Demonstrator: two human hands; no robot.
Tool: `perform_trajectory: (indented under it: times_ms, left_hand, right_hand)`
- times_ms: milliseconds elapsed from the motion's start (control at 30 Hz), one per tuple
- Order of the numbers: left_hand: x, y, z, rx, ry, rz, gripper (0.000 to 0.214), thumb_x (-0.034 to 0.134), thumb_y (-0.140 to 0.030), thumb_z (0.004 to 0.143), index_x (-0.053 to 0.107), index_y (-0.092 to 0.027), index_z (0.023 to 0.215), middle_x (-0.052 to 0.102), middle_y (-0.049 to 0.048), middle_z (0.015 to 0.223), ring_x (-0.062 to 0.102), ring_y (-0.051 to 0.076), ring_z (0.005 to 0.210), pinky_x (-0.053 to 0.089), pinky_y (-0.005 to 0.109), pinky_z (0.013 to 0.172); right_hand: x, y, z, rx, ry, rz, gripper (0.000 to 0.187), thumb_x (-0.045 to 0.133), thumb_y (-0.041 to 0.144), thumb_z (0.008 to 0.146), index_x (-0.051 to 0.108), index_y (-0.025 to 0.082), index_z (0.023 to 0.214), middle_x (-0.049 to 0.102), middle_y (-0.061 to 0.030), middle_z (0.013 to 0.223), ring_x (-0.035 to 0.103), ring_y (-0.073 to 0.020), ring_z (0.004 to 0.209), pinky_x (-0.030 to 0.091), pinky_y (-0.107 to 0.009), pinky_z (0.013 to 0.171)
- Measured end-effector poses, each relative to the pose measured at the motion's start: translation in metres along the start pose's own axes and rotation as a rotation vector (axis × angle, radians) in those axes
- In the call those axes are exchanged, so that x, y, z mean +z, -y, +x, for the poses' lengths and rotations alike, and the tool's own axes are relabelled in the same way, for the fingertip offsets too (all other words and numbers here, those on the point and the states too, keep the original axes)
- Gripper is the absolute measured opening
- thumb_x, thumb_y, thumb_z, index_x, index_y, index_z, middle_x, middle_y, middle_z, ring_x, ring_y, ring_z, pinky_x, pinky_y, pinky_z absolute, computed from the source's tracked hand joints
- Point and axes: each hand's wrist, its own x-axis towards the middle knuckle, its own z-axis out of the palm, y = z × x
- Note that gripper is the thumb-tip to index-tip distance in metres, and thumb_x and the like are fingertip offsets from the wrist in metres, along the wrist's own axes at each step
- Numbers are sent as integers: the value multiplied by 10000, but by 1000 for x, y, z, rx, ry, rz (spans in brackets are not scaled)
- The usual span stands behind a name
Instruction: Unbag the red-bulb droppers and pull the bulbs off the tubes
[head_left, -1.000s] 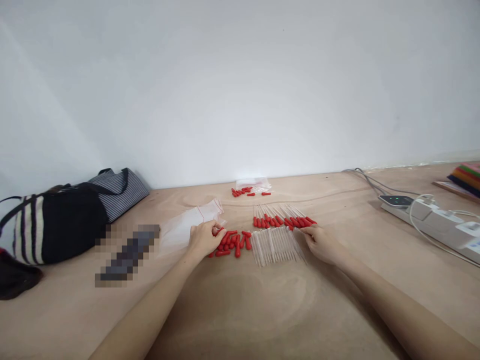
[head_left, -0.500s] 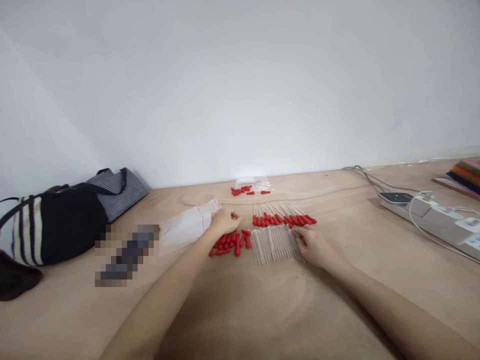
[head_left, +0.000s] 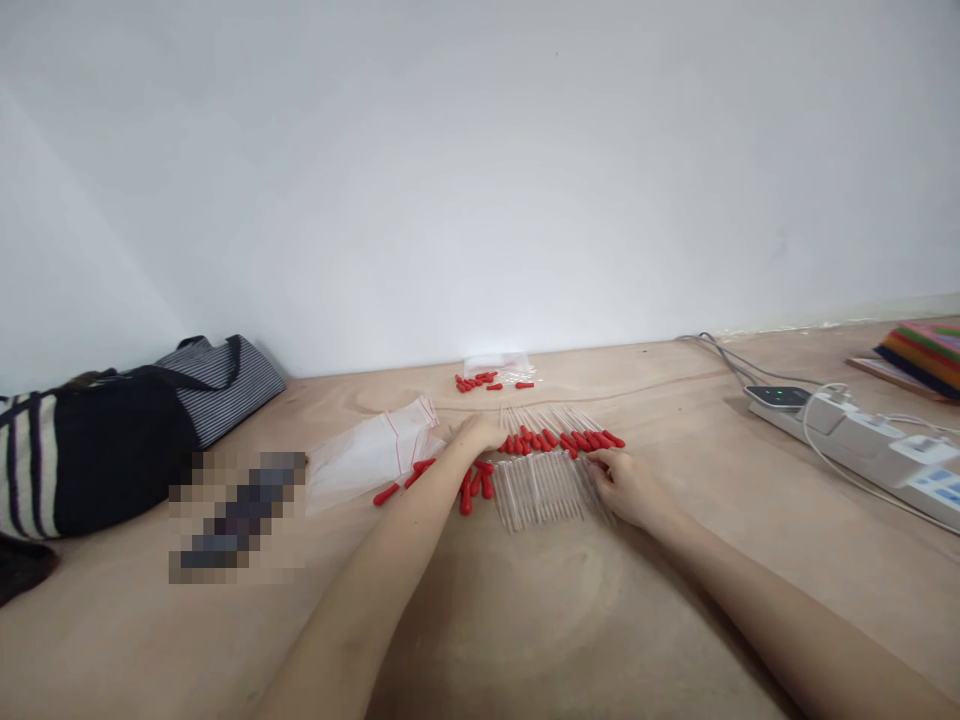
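Observation:
My left hand (head_left: 481,434) reaches to the left end of a row of droppers with red rubber bulbs (head_left: 545,439) and thin clear tubes pointing to the wall. Its fingertips are hard to make out against the bulbs. Under and beside my left forearm lie loose red bulbs (head_left: 466,495), partly covered by the arm. Nearer to me, loose clear dropper tubes (head_left: 541,490) lie side by side. At their right end rests my right hand (head_left: 624,485), its thumb and fingers curled together by the tubes; what they pinch is hidden.
White zip bags (head_left: 360,458) lie left of the bulbs. Near the wall are another bag (head_left: 495,365) and more red bulbs (head_left: 474,381). A dark bag (head_left: 120,455) stands at left, beside a blurred-out item (head_left: 244,515). A power strip (head_left: 862,440) with cables is at right.
My left hand has moved right, from above the loose bulbs to the dropper row. Some loose bulbs now show left of the forearm. My right hand stays by the tubes; the view shifted slightly.

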Motion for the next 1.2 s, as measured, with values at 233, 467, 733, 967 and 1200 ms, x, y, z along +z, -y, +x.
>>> perform_trajectory:
  times_ms: [233, 467, 733, 967, 1200]
  left_hand:
    - [-25, 19, -41, 125, -233, 146, 198, 445, -235, 742, 609, -157, 663, 645, 89, 809, 557, 259, 874, 350, 379, 775]
    - [-12, 45, -110, 764, -593, 430, 188, 430, -221, 807, 564, -158, 692, 602, 41, 742, 508, 183, 757, 289, 357, 759]
    - [17, 46, -135, 1015, -792, 395, 140, 442, -179, 799, 557, -155, 723, 581, 15, 682, 490, 155, 714, 280, 329, 737]
    - [33, 45, -137, 897, -775, 88, 172, 466, -275, 846, 563, -185, 736, 593, -18, 652, 484, 135, 681, 255, 333, 717]
    - [36, 57, -141, 850, -792, 114, 299, 407, -229, 861, 525, -166, 593, 542, -6, 558, 457, 133, 619, 261, 332, 680]
  right_hand:
    - [2, -2, 1, -149, -219, 55, 230, 425, 218, 788, 647, 184, 839, 643, -43, 783, 571, -155, 724, 402, -267, 669]
    - [13, 40, -14, -594, -625, -183, 234, 512, 233, 804, 585, 226, 1026, 629, -44, 985, 531, -166, 925, 280, -354, 873]
    - [27, 62, -29, -893, -525, -326, 267, 390, 132, 853, 577, 207, 1028, 622, 30, 652, 510, -101, 661, 165, -395, 931]
    - [28, 61, -31, -913, -518, -263, 245, 371, 123, 852, 604, 171, 910, 584, 26, 590, 440, -77, 550, 236, -348, 822]
    - [30, 46, -33, -867, -509, -212, 185, 430, 126, 808, 602, 193, 814, 541, 52, 520, 434, -68, 509, 242, -330, 791]
